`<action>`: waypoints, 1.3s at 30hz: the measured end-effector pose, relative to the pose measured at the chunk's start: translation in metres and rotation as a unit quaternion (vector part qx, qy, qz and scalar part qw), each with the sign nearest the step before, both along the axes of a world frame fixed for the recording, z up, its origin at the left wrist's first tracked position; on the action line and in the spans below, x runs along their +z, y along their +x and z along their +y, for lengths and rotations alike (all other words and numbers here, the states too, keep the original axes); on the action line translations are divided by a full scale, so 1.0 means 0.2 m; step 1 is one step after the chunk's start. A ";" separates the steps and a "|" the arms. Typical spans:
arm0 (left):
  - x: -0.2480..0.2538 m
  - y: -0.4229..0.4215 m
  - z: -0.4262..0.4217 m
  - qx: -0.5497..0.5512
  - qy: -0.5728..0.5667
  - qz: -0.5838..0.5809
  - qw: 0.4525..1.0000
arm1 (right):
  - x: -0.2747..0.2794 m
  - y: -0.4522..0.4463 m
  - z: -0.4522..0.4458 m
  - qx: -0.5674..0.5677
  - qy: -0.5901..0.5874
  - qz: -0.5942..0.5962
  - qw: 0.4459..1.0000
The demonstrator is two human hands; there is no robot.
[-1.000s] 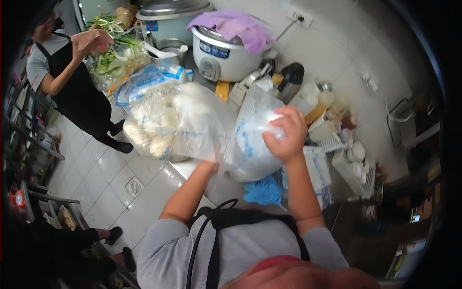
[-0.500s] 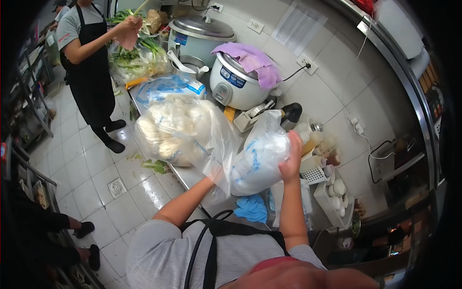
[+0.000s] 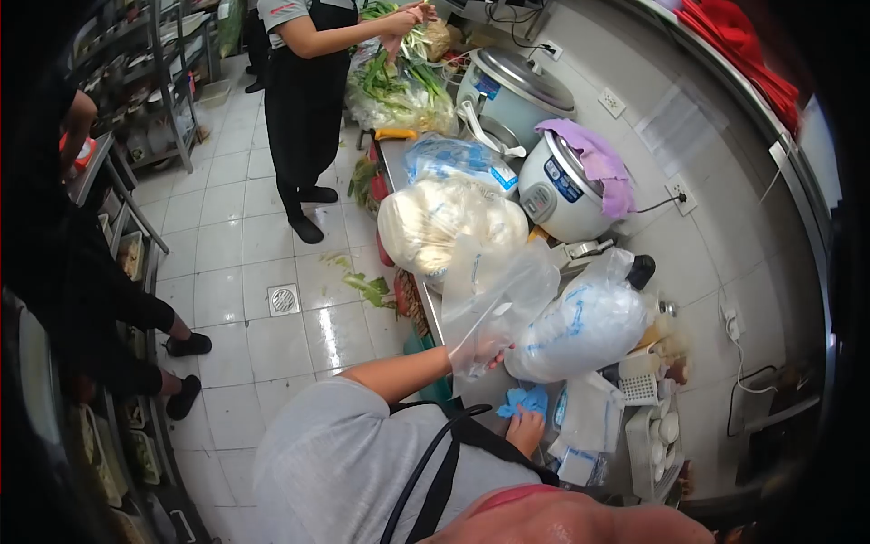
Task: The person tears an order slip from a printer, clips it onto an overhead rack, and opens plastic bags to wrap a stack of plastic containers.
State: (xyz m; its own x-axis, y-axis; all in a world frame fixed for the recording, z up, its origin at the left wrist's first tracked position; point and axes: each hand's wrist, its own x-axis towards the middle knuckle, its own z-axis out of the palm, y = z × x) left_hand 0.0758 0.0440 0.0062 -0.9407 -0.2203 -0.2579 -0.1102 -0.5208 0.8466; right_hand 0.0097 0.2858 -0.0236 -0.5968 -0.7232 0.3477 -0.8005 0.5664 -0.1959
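Note:
My left hand (image 3: 489,352) is closed around the loose clear plastic bag (image 3: 498,290), partly covered by its film. Just beside it rests a large tied plastic bag (image 3: 580,326) with blue print and whitish contents. My right hand (image 3: 524,433) is down by the counter's near side, its fingers closed on a crumpled blue cloth (image 3: 524,401). A big clear bag of pale, rounded lumps (image 3: 444,222) lies farther up the counter, its contents blurred by the film.
Two rice cookers, one (image 3: 566,186) under a purple cloth (image 3: 594,159), stand along the wall. Flat clear packets (image 3: 589,412) and a white basket (image 3: 648,453) of small cups lie at right. A co-worker in a black apron (image 3: 313,109) stands at the far end beside leafy greens (image 3: 399,86).
My right hand has left the tied bag and moved down onto the blue cloth. The left hand stays at the loose bag. The camera view has swung left.

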 end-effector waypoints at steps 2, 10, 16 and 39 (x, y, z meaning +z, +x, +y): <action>0.00 -0.01 0.06 -0.001 -0.004 0.010 1.000 | -0.01 -0.08 -0.02 0.013 -0.040 -0.046 0.998; -0.23 -0.04 0.10 0.098 -0.477 0.314 0.815 | 0.22 0.00 -0.16 0.065 -0.065 -0.021 0.996; -0.08 0.08 0.16 0.055 -0.455 0.244 0.855 | 0.31 0.21 -0.35 0.169 -0.167 -0.812 0.533; 0.03 0.09 0.18 0.003 -0.258 0.176 0.950 | 0.30 0.13 -0.31 0.113 -0.315 -0.692 0.640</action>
State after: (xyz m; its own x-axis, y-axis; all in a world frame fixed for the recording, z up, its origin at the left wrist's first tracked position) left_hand 0.0941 0.0805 0.0130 -0.9472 -0.2370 0.2161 0.2288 -0.0271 0.9731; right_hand 0.0358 0.2236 0.0356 -0.5537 -0.8215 -0.1363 0.3390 -0.0729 -0.9379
